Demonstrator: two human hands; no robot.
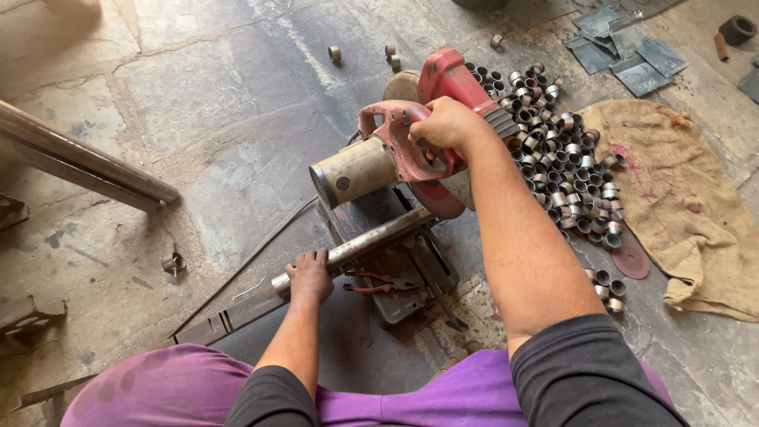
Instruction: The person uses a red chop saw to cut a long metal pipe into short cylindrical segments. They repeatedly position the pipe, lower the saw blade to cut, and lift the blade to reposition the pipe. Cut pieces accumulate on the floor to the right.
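Head view
Right hand: the right hand (445,124) is closed round the red handle of the saw (395,154), which stands on the floor (237,95) near its middle
Left hand: the left hand (310,274) is wrapped over the pipe (356,247), gripping it just left of the saw's base
Pipe: laid across the saw's base, slanting from lower left up to the blade
Pliers: red-handled pliers (378,282) are seen on the base, just right of the left hand
Rings: a heap of short cut rings (565,170) is spread on the floor right of the saw, touching a sack (680,198) toward the right edge
Disc: a worn disc (630,257) lies beside the sack
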